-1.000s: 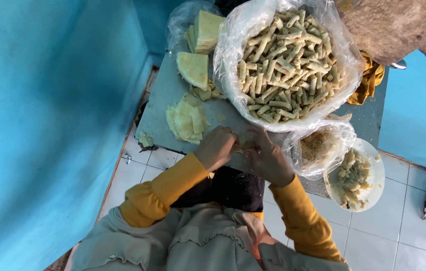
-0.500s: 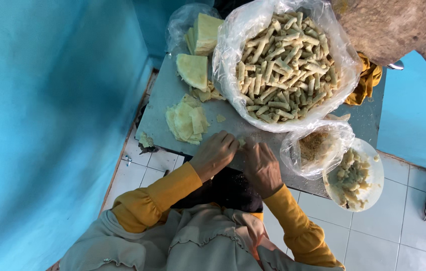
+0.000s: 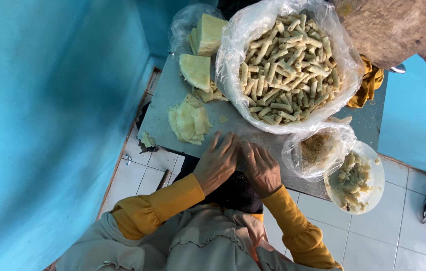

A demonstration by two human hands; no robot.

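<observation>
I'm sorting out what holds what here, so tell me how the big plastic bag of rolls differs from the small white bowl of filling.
The big plastic bag is clear, crinkled and heaped with pale finger-shaped rolls; the small white bowl is rigid and holds a lumpy pale mash. The bag is far larger and sits at the far end of the grey board; the bowl sits at the near right corner, hanging past its edge. Both are open-topped and untouched by the hands.

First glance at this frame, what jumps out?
The big clear bag of pale rolled sticks at the top centre of the grey table. Below it, the left hand and right hand press side by side on the table's near edge, with a stack of thin wrappers to their left.
</observation>
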